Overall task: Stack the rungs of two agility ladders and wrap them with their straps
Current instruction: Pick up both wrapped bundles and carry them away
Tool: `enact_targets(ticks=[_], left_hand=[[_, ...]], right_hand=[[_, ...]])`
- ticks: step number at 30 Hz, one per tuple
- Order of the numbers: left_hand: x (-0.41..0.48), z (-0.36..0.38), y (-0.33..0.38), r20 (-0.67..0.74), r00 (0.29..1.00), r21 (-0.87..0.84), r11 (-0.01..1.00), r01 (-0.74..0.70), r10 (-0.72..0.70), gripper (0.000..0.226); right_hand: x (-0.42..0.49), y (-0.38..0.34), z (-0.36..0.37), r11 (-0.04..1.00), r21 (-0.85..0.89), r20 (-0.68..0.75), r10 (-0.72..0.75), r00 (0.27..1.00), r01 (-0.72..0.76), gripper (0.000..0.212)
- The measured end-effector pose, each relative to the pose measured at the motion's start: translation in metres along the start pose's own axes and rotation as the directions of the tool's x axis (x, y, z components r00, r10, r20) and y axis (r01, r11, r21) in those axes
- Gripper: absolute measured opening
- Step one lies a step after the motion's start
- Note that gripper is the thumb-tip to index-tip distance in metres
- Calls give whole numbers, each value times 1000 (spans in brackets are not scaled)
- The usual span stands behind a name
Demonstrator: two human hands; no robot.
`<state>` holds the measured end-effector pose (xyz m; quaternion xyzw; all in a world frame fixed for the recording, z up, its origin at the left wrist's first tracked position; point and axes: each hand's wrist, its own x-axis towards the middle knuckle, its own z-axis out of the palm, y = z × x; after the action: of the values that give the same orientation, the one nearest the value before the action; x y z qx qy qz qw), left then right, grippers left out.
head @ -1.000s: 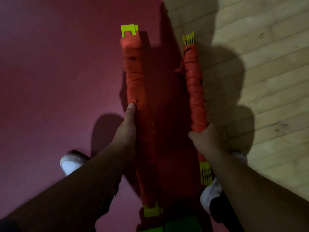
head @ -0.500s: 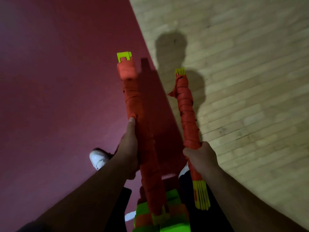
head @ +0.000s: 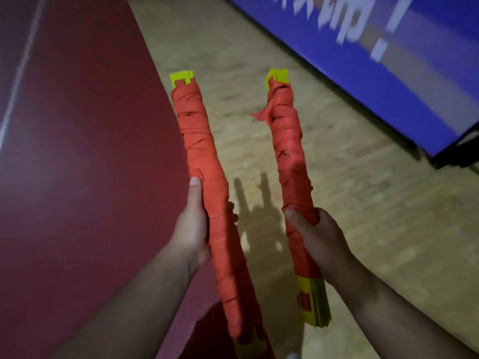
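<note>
wrapped ladder bundle per hand

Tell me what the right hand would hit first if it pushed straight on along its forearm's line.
Probably nothing near: beyond the right hand lies bare wooden floor, then the blue banner. Depth is unclear.

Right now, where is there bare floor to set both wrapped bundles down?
The wooden floor is bare between the dark red mat and the blue board. The mat looks bare too. The only tight spot is the gap between the left bundle and the right bundle.
</note>
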<state>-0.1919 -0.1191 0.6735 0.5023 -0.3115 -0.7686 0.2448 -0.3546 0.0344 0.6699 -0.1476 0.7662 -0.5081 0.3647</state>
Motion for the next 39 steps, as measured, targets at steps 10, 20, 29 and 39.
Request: enact_targets(ticks=[10,20,29,39], left_hand=[[-71,106,121,217,941,-97,965,-243,259,79],[-43,243,158,569,804,-18,981,-194,170,79],[-80,428,82,797,602,106,970,-220,49,77],[-141,655,-13,850,526,114,981,-160,-13,75]], right_hand=[[0,-153,-51,935,211,74,-307,949,286,37],[-16,-191,-150,834,316,-211,-403,890,452,49],[-36,-165,-305,822,135,-541,-406,737,553,38],[-22,-142,-536,827,125,-690,-324,647,548,20]])
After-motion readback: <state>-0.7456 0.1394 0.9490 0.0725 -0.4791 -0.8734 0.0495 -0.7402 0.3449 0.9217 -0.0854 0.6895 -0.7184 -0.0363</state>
